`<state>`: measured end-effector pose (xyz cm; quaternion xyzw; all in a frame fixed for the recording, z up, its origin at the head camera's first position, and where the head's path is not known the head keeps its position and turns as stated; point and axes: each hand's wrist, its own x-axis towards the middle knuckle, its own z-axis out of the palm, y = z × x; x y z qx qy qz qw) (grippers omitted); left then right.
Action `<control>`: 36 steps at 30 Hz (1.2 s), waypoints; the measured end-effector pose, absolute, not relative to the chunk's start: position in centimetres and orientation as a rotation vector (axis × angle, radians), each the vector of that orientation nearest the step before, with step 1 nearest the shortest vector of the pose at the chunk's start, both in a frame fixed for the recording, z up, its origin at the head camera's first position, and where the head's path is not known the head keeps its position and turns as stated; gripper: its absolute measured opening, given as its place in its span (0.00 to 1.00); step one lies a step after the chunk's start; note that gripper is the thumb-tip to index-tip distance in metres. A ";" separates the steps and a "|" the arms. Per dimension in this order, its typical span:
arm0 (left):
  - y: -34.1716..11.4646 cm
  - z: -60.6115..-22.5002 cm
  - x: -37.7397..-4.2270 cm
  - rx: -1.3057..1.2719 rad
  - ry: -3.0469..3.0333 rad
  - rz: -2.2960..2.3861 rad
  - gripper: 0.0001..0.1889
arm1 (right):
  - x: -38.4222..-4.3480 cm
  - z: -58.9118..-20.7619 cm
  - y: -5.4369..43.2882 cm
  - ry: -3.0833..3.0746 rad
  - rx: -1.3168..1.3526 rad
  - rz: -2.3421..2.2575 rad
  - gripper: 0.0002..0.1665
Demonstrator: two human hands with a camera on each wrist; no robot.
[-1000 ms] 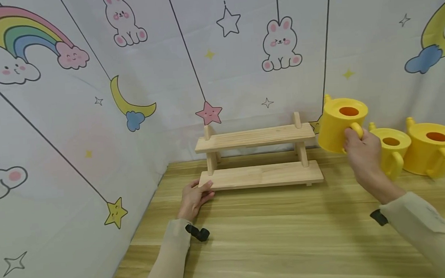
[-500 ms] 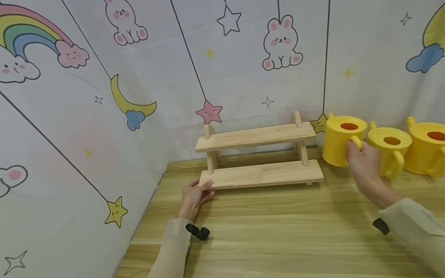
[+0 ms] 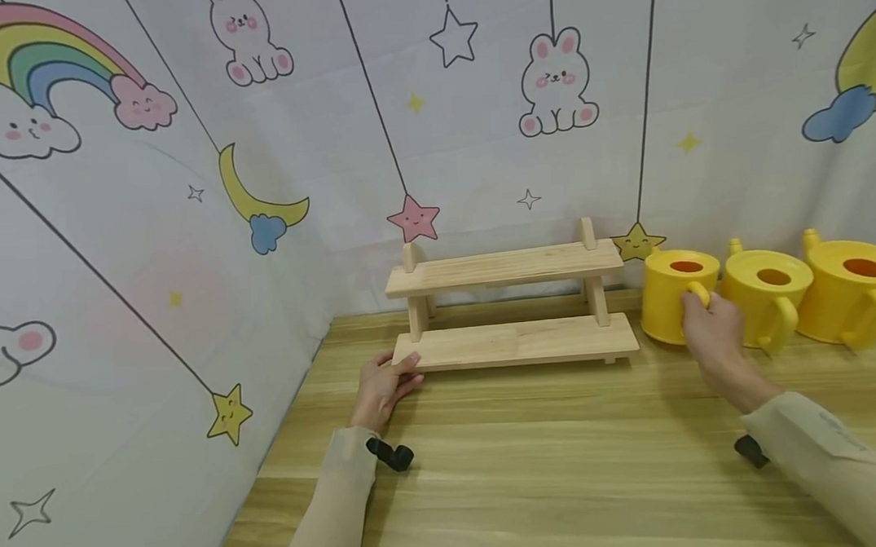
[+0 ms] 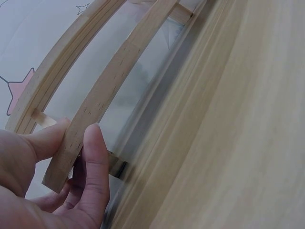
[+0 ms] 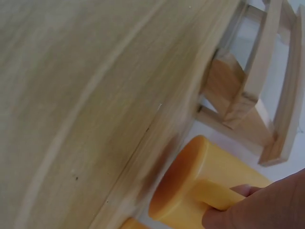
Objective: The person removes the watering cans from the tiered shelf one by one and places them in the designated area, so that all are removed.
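Note:
A small two-tier wooden shelf (image 3: pixel 514 343) stands by the back wall. My left hand (image 3: pixel 384 388) pinches the left end of its lower board (image 4: pixel 97 98), thumb on one face and fingers on the other in the left wrist view. To the right of the shelf, my right hand (image 3: pixel 714 331) grips the handle of a yellow watering can (image 3: pixel 663 300), held upright. In the right wrist view the can's underside (image 5: pixel 176 179) shows; whether it touches the table I cannot tell. Two more yellow watering cans, a middle one (image 3: pixel 750 292) and a right one (image 3: pixel 831 301), stand beside it.
The wood-grain table (image 3: pixel 534 465) spreads out in front of the shelf. Behind it hangs a white backdrop (image 3: pixel 477 157) printed with rabbits and stars, which also runs along the left side.
My right hand has lowered the watering can from above the table down beside the other two. My left hand has kept its hold on the shelf.

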<state>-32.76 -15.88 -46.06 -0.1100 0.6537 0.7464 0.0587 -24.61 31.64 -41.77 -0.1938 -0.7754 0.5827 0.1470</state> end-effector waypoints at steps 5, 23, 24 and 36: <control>-15.7 -46.0 -32.7 -0.338 1.985 2.254 0.41 | -24.7 -42.2 31.9 -2.229 -0.577 1.671 0.26; -15.3 -46.1 -33.0 -0.337 1.995 2.243 0.41 | -24.2 -42.9 32.7 -2.391 -0.622 1.578 0.28; -15.3 -46.0 -33.0 -0.336 1.996 2.240 0.41 | -24.1 -42.9 32.7 -2.399 -0.621 1.575 0.28; -15.8 -45.2 -33.3 -0.295 2.206 2.056 0.40 | -23.3 -42.1 32.7 -2.454 -0.658 1.517 0.24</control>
